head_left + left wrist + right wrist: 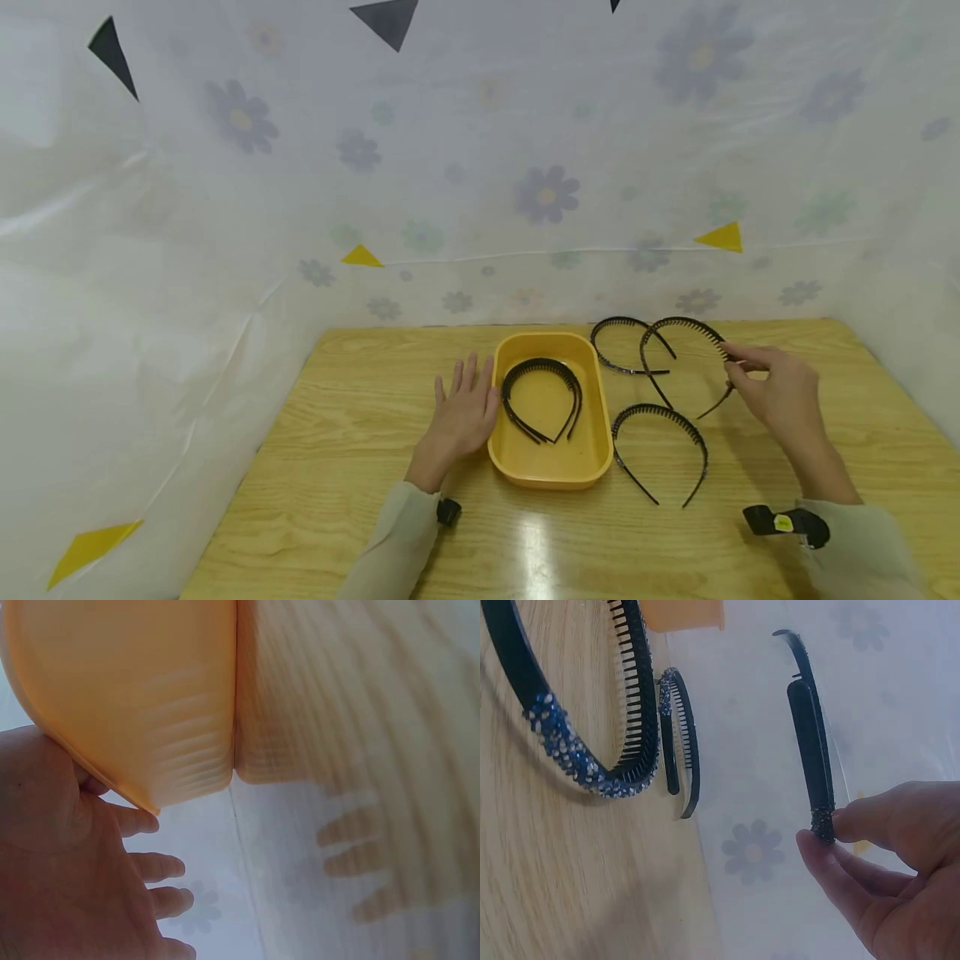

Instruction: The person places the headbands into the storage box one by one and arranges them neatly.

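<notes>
My right hand (783,392) pinches a black toothed headband (686,322) by its side between thumb and fingers, held up over the table's right part. In the right wrist view, this headband (810,742) shows small glittering beads near the fingertips. My left hand (463,417) has its fingers straight and spread, touching the left wall of a yellow plastic tub (551,482). Inside the tub lie black headbands (542,363), overlapping, so their number is hard to tell. A second headband (660,408) lies right of the tub, and a third (611,367) lies farther back.
The wooden table (360,417) meets a white flowered curtain (465,183) at its back edge. Blue and white beads cover part of the nearer loose headband (570,754). Yellow triangles (723,237) mark the curtain. Each wrist wears a black camera strap (810,527).
</notes>
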`<action>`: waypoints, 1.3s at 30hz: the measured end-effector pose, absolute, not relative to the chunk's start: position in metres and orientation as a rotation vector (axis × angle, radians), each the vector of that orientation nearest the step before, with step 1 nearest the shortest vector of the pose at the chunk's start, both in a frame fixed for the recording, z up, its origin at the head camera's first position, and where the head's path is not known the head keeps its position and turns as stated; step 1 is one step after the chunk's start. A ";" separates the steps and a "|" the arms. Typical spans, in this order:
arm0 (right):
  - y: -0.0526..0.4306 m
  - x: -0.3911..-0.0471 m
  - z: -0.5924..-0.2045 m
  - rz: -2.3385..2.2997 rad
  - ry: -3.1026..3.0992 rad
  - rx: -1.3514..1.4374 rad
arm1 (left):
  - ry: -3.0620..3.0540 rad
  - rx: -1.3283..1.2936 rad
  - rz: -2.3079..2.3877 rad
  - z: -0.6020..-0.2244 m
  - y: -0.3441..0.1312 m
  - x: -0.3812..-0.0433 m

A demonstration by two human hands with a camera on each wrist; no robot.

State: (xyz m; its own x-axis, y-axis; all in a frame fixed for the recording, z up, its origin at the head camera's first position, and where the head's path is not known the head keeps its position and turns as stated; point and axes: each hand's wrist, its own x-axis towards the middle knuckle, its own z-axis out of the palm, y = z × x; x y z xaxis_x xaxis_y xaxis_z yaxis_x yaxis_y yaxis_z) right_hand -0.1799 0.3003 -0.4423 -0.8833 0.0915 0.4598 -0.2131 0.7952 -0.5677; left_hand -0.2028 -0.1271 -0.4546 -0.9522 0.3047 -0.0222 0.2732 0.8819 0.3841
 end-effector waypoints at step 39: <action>0.213 -0.181 -0.443 0.953 -2.479 0.393 | 3.018 0.469 0.516 -0.456 -0.122 -0.201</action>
